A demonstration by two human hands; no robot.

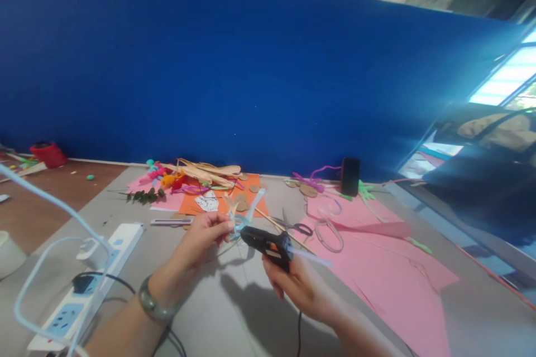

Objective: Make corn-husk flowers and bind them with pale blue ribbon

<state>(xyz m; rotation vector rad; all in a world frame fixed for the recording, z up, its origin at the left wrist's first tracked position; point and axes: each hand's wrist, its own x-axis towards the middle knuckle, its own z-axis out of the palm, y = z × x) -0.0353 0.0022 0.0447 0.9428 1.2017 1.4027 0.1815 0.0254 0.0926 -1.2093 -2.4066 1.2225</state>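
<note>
In my right hand (295,284) is a black hot glue gun (268,245), its fingers wrapped round the handle. A pale glue stick (312,257) sticks out of the back of the gun. The nozzle points left, at or very near a light-blue ribbon (239,223) that my left hand (209,231) pinches between thumb and fingers. One ribbon tail (256,203) stands up to the right. Cream petal-like pieces (231,204) show just above the pinch; whether they are joined to the ribbon is unclear. A bracelet circles my left wrist.
A white power strip (106,268) with plugs and cables lies at the left. Scissors (299,227), a utility knife (171,222), orange paper (251,183) and pink paper (377,268) surround the hands. A black phone (350,177) leans against the blue partition (251,67). Another person sits at far right.
</note>
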